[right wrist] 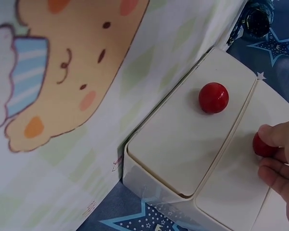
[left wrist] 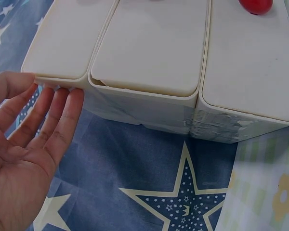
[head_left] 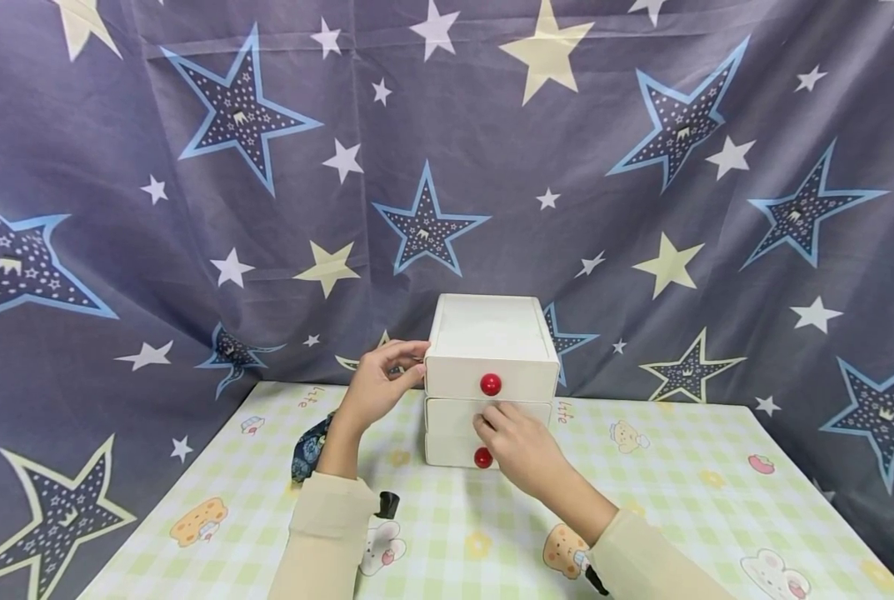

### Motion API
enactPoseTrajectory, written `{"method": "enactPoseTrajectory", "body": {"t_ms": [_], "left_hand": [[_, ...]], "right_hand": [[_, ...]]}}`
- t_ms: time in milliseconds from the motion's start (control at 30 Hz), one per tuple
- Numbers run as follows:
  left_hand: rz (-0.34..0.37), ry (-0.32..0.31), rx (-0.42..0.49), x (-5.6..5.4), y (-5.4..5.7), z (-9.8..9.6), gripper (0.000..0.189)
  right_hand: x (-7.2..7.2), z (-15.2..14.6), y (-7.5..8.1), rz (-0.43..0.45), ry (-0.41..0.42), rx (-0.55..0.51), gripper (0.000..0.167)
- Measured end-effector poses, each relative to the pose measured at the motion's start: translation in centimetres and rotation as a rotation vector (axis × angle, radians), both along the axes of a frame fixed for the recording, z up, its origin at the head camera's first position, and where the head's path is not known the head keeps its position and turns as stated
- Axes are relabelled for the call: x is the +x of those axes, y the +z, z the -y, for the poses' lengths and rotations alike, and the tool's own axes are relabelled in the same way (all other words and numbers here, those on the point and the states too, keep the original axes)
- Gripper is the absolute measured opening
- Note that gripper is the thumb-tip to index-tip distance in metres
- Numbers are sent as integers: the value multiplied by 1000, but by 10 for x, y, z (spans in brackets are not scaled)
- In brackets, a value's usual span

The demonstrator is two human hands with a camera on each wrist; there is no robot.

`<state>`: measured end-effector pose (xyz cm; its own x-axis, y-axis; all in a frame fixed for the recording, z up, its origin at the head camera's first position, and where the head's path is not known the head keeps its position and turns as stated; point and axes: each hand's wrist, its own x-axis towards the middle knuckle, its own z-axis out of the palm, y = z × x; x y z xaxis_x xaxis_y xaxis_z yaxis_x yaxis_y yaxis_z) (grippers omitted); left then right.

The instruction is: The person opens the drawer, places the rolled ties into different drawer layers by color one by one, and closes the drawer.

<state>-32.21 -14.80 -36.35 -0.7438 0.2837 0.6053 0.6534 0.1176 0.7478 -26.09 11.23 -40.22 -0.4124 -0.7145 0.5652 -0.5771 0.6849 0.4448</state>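
Note:
A white three-drawer box (head_left: 491, 329) stands at the back of the table, with round red knobs on its drawer fronts. My right hand (head_left: 517, 442) pinches the middle drawer's red knob (right wrist: 264, 146) between thumb and fingers; in the head view the hand hides that knob. The top drawer's knob (head_left: 491, 384) and the bottom drawer's knob (head_left: 482, 457) are untouched. My left hand (head_left: 377, 383) rests against the box's upper left side. In the left wrist view its fingers (left wrist: 50, 113) lie fairly straight along the side, with the thumb near the front edge. The middle drawer (left wrist: 151, 48) looks nearly flush.
A dark blue-green patterned object (head_left: 312, 450) lies left of the box, partly behind the left forearm. A checked tablecloth (head_left: 694, 517) with cartoon prints covers the table. Behind the box hangs a star-patterned cloth (head_left: 484, 142), close to the table's back edge.

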Motion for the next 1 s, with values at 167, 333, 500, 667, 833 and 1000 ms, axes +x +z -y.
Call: {"method": "enactPoseTrajectory", "body": {"t_ms": [167, 333, 500, 667, 833, 1000], "left_hand": [[6, 0, 1, -1, 1, 0, 34], [8, 0, 5, -1, 2, 1, 35], [15, 3, 2, 0, 2, 0, 34], [14, -1, -1, 0, 1, 0, 34], [8, 5, -7, 0, 1, 1, 34], [1, 8, -11, 0, 0, 2, 34]], "right_hand": [[0, 1, 2, -1, -8, -5, 28], [0, 0, 2, -1, -8, -7, 29], [-1, -1, 1, -3, 4, 13, 28], [-2, -4, 4, 21, 40, 16, 26], [-1, -8, 6, 55, 85, -37, 24], [2, -13, 12, 52, 85, -97, 19]]}}
